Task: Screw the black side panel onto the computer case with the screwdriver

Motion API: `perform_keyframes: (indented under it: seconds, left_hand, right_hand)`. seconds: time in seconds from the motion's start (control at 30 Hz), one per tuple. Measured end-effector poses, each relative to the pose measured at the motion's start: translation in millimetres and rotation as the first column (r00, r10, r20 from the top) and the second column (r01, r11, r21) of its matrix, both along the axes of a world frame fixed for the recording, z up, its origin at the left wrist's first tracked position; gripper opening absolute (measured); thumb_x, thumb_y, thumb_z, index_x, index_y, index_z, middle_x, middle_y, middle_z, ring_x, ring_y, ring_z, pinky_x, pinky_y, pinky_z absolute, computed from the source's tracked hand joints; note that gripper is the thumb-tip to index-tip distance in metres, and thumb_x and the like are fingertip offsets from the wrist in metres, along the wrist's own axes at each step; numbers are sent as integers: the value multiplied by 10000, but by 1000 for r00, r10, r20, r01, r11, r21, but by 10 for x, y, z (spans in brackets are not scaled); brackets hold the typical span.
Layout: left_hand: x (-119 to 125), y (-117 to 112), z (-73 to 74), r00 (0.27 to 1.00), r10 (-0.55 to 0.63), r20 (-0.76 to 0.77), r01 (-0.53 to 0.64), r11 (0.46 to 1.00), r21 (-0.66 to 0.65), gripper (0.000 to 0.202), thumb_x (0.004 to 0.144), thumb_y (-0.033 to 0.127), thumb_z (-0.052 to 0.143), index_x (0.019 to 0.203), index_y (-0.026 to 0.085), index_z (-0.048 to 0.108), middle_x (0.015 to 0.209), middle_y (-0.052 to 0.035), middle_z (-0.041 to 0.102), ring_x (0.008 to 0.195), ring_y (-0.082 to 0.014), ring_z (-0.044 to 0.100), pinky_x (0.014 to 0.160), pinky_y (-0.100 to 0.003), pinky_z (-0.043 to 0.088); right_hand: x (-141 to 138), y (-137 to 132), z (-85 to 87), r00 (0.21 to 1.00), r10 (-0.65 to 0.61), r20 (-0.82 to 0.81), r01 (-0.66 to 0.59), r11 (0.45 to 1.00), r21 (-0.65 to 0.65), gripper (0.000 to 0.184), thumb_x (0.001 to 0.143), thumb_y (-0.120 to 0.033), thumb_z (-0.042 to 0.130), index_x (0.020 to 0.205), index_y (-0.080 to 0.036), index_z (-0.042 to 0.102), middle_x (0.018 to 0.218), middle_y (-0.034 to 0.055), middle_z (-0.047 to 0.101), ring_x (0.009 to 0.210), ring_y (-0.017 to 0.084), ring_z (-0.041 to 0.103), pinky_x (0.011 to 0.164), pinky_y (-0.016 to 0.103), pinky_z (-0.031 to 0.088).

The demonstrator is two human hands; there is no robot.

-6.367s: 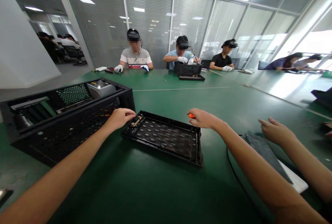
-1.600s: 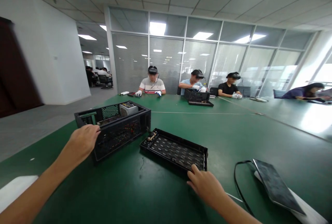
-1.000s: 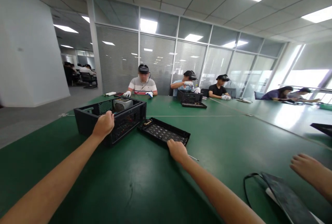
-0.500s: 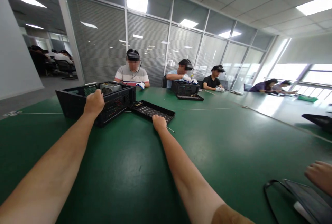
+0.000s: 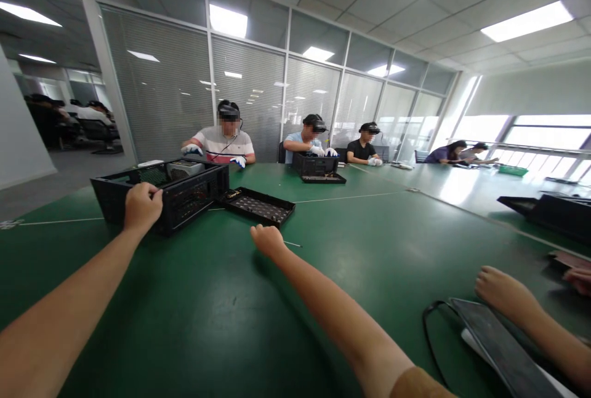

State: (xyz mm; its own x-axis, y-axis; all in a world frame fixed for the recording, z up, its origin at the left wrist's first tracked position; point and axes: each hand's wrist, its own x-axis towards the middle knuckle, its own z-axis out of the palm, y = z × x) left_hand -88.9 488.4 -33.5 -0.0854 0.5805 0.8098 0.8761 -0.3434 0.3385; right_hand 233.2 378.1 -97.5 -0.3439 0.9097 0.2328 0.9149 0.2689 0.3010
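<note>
My left hand (image 5: 142,208) is closed, thumb and fingers pinched together, in front of the near long side of a black computer case (image 5: 194,198). A silver power supply (image 5: 184,168) shows in the open top of the case. My right hand (image 5: 268,240) is closed just above the table, its fingers curled. Whatever either hand may hold is hidden. Beyond my right hand lies a shallow black panel (image 5: 261,205), touching or close to the case. A thin metal shaft (image 5: 293,244), perhaps a screwdriver's, shows on the table past my right wrist.
Across the green table (image 5: 207,312), a gloved person (image 5: 226,136) sits behind the case. Another works on a second black case (image 5: 318,167). At right, a neighbour's hand (image 5: 505,290) is near a dark flat device (image 5: 498,342) with a cable. A green tray (image 5: 512,170) stands far right.
The view has shifted right. My left hand has drawn left and nearer along the case. My right hand has come back from the panel's edge. The person opposite now has a hand by the case.
</note>
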Motion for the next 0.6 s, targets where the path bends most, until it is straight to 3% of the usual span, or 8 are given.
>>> perform_keyframes:
  seconds: [0.1,0.17,0.3,0.5,0.6]
  left_hand:
    - [128,-545,-111,995,-93,-26,90,991,-101,171,771,321,462,753,164,528,768,-24,574,686,-154,531,681,-265,392]
    - [272,-991,-178,979,-199,-52,183,957,-224,156,750,325,481,719,181,532,714,-9,581,650,-150,541,651,-252,401]
    - [597,-2014,-314,916,-398,-37,337,819,-464,129,726,310,499,726,190,545,674,2,590,646,-155,550,640,-249,409]
    - [840,-3469,-593,769,-622,148,559,542,-628,298,749,350,512,951,165,628,794,-32,668,731,-175,600,707,-265,437]
    - [842,-3961,-690,727,-669,155,586,487,-648,336,787,413,480,916,168,670,860,-46,683,765,-187,605,735,-279,434]
  right_hand:
    - [2,-474,74,999,32,12,-32,999,-30,157,895,-141,352,960,-159,495,917,103,610,771,177,624,613,277,478]
    - [-13,-844,116,999,43,11,-42,999,-31,150,893,-152,357,940,-156,499,901,100,607,763,179,617,607,277,472]
    - [-62,-1651,129,998,56,-6,-56,998,-5,136,861,-159,406,961,-145,496,885,100,593,763,185,596,608,281,465]
    - [-41,-2663,-98,989,104,-109,-95,992,88,184,820,-74,418,979,-131,491,917,102,556,840,197,536,667,297,457]
    - [0,-2980,-193,985,133,-113,-121,987,107,236,841,-75,415,1055,-149,483,938,92,554,868,196,527,689,301,453]
